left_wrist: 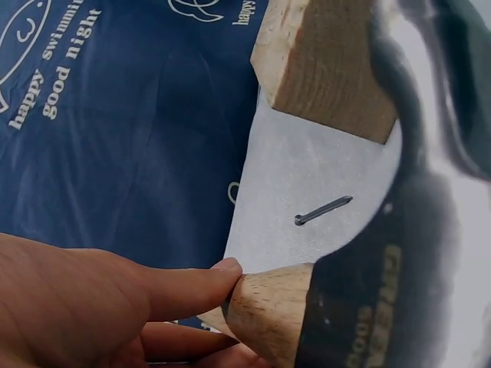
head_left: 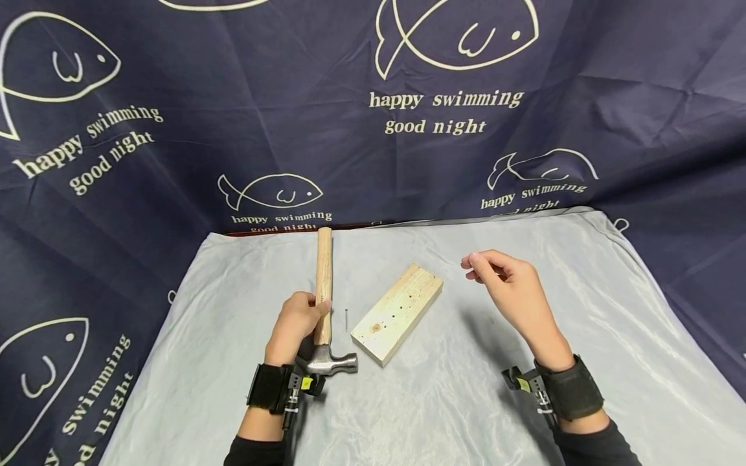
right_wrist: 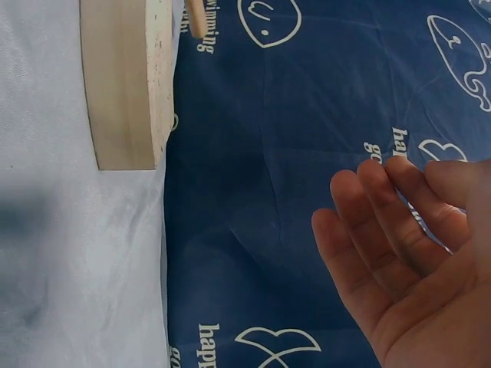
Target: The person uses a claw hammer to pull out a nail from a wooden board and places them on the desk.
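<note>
My left hand (head_left: 298, 318) grips a claw hammer (head_left: 324, 265) by its wooden handle, just behind the metal head. In the head view the handle points away from me and the head lies toward me. Close up in the left wrist view, the thumb presses on the handle (left_wrist: 270, 307) beside the dark steel hammer head (left_wrist: 453, 207). Between hammer and wood block (head_left: 399, 312) lies a single nail (head_left: 346, 320). Several small dark holes mark the block's top. To the right of the block, my right hand (head_left: 507, 285) hovers with loosely bent fingers, holding nothing.
A pale satin cloth (head_left: 443, 414) covers the table. Behind and at both sides hangs a dark blue curtain (head_left: 350, 142) printed with fish outlines and lettering. Each wrist wears a black strap (head_left: 568, 395) with a small camera on it.
</note>
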A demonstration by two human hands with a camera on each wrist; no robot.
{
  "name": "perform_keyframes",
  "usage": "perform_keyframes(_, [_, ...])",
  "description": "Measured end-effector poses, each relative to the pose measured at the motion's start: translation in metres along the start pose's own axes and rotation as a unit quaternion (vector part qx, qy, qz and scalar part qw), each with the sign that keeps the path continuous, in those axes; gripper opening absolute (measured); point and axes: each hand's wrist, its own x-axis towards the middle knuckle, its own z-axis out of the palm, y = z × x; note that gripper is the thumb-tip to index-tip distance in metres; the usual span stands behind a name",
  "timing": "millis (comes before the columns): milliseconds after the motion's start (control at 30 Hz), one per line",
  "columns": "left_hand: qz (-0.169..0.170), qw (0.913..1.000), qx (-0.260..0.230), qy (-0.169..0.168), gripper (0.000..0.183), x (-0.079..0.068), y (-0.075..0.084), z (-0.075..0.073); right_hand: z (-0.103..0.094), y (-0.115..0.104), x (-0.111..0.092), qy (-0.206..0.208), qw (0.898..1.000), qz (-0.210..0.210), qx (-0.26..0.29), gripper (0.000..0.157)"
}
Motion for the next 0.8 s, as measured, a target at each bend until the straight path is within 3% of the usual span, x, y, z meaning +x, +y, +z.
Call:
perform_keyframes(333, [0.015, 0.9994, 0.017, 0.024, 0.022, 0.0, -0.002, 0.003, -0.001, 0.003, -0.001, -0.002, 1.0, -0.003, -0.005, 0.029])
perform_keyframes(567, [0.008, 0.9993, 0.03, 0.021, 0.026, -0.004, 0.001, 0.0, 0.001, 0.007, -0.004, -0.011, 1.0, 0.003, 0.0, 0.03])
perform_keyframes(800, [0.007, 0.9949, 0.099, 0.017, 0.037, -0.013, 0.01, -0.002, 0.003, 0.011, -0.008, -0.012, 1.0, -0.001, -0.019, 0.028])
